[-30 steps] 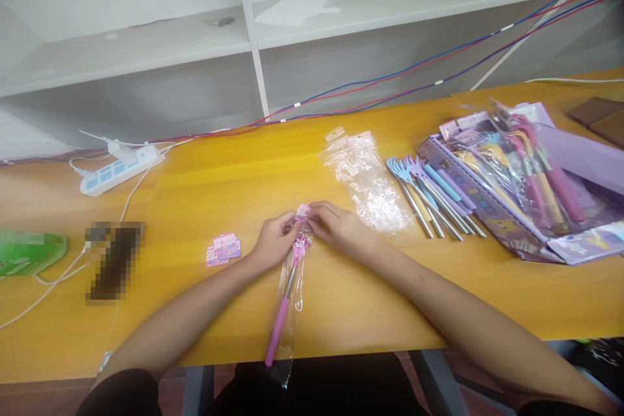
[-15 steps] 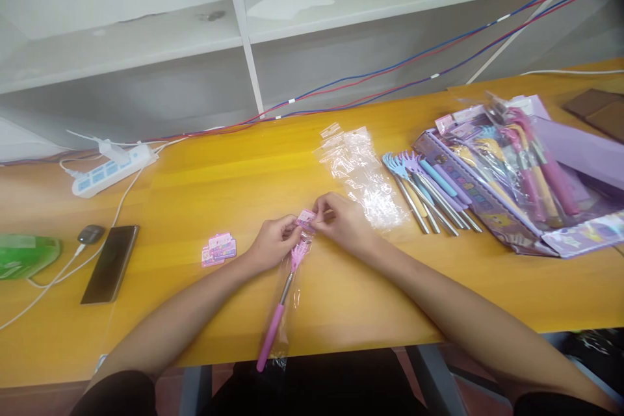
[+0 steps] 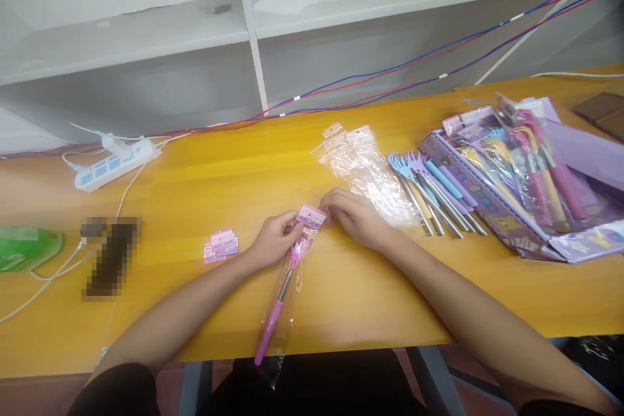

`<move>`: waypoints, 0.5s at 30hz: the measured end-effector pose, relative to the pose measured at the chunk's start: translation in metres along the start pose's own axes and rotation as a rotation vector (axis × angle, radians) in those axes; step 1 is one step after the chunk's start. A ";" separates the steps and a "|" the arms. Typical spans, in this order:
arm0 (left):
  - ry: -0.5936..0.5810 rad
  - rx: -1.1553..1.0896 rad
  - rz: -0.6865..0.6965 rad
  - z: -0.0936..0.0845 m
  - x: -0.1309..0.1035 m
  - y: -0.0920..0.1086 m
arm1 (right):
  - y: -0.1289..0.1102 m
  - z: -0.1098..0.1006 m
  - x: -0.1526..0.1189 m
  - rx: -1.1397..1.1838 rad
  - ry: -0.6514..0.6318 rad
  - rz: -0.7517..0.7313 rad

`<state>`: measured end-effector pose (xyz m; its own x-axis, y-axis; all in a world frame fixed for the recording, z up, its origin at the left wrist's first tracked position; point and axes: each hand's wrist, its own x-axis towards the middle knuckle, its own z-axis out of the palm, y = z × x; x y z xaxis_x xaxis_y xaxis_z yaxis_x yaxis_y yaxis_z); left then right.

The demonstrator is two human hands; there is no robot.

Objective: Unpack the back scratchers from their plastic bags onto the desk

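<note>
Centrally, a pink back scratcher [image 3: 277,309] lies slantwise inside a clear bag [image 3: 292,307], its handle reaching the near edge of the table [image 3: 205,331]. A pink card [image 3: 311,216] tops the bag. The person's left hand [image 3: 277,238] pinches the bag's top beside the card, forearm angled inward. The right hand [image 3: 355,218] arches with curled fingers at the card's right end; whether they grip it, one cannot tell. Beyond lie flat clear sleeves [image 3: 368,166], then loose scratchers [image 3: 433,195] beside a purple box [image 3: 497,214] containing bagged scratchers [image 3: 536,175].
</note>
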<state>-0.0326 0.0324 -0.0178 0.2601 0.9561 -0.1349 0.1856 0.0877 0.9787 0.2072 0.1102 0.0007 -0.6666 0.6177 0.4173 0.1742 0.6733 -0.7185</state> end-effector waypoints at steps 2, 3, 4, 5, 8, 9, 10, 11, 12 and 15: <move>0.008 0.051 0.012 0.000 -0.001 0.000 | -0.003 0.002 0.001 0.005 0.002 0.050; 0.012 0.079 0.021 0.001 -0.001 0.001 | -0.005 0.002 0.001 0.011 0.002 0.080; 0.013 0.106 0.031 0.001 -0.002 0.001 | -0.006 0.003 0.002 0.025 0.000 0.103; 0.016 0.128 0.040 0.001 -0.002 0.002 | -0.007 0.003 0.002 0.044 -0.003 0.117; 0.023 0.178 0.055 0.002 -0.003 0.005 | -0.006 0.006 0.003 0.061 -0.015 0.097; 0.022 0.189 0.057 0.003 -0.003 0.005 | -0.005 0.007 0.003 0.042 -0.007 0.083; 0.022 0.194 0.058 0.003 -0.003 0.006 | -0.003 0.009 0.002 0.013 0.013 0.070; 0.024 0.196 0.058 0.004 -0.003 0.006 | -0.002 0.010 0.002 -0.023 0.043 0.058; 0.030 0.198 0.058 0.004 -0.003 0.006 | 0.000 0.012 0.002 -0.060 0.083 0.052; 0.063 0.228 0.067 0.006 -0.001 0.005 | 0.002 0.012 0.002 -0.145 0.215 0.059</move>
<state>-0.0265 0.0298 -0.0141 0.2203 0.9739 -0.0540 0.3809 -0.0350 0.9239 0.1978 0.1081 -0.0062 -0.4858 0.7195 0.4963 0.3206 0.6749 -0.6646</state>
